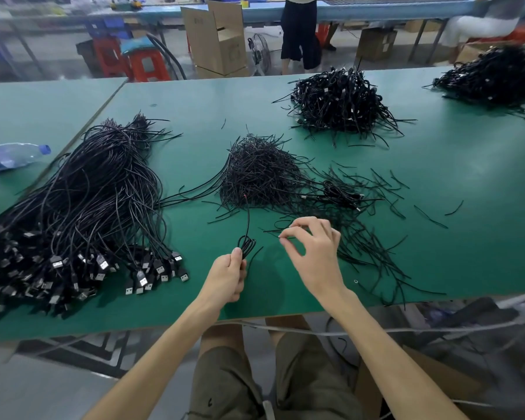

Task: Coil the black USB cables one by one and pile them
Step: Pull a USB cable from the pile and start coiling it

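Your left grip (225, 277) curls round a small coiled black cable (246, 245) just inside the table's (467, 165) near edge, the cable's free end standing up. Your right grip (312, 253) pinches a thin tie (273, 231). Loose cables (88, 192) heap toward the left edge and coiled ones (340, 101) toward the far edge. A plastic bottle (12, 156) lies on its side at the left edge.

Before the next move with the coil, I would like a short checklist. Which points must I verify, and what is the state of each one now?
1. Coil held: the left hand grips the coiled cable: ok.
2. Tail wound in: the tail sticks up out of the coil: not ok.
3. Tie ready: the right hand pinches a thin tie: ok.
4. Only one tie pinched: cannot tell.
5. Place for the coil: the finished pile lies on the far side of the table: ok.
6. Next cables at hand: the uncoiled bundle lies left of the left hand: ok.
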Tool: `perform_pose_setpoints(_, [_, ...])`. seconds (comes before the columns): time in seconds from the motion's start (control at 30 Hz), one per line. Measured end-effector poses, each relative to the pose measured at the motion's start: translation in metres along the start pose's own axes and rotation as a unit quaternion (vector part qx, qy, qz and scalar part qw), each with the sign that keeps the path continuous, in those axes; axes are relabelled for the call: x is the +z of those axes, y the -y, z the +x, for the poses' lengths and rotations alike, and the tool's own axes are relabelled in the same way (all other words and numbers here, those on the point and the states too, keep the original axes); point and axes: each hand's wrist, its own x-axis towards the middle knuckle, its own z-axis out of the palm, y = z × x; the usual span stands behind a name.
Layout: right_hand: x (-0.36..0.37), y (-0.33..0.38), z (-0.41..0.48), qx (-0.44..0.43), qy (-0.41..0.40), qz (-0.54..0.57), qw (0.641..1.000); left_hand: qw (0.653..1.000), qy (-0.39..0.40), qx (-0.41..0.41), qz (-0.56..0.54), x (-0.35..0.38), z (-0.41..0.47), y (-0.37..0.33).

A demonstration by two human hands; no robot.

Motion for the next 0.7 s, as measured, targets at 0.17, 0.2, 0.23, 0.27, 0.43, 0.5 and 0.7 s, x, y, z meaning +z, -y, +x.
perform_pose_setpoints(0.17, [0.007, 0.018, -0.010, 0.008, 0.054, 0.096, 0.994, 1.000, 0.001, 0.006, 0.004, 0.000, 0.002, 0.000])
perform_pose_setpoints(0.2, [0.009, 0.021, -0.011, -0.001, 0.062, 0.084, 0.995, 1.000, 0.004, 0.008, 0.005, 0.001, 0.002, 0.000])
perform_pose_setpoints(0.23, [0.011, 0.023, -0.012, 0.001, 0.070, 0.081, 0.994, 1.000, 0.008, 0.013, 0.005, 0.002, 0.002, 0.001])
perform_pose_setpoints(0.27, [0.013, 0.025, -0.012, 0.008, 0.079, 0.086, 0.993, 1.000, 0.014, 0.020, 0.006, 0.003, 0.002, 0.001])
perform_pose_setpoints(0.43, [0.020, 0.030, -0.014, 0.041, 0.099, 0.120, 0.987, 0.994, 0.009, 0.095, 0.048, 0.004, 0.002, 0.001])
perform_pose_setpoints(0.5, [0.021, 0.030, -0.015, 0.053, 0.098, 0.134, 0.985, 0.989, 0.002, 0.126, 0.080, 0.003, 0.001, 0.002])
perform_pose_setpoints(0.7, [0.020, 0.032, -0.017, 0.070, 0.113, 0.162, 0.978, 0.979, -0.007, 0.153, 0.131, 0.001, 0.001, 0.003])
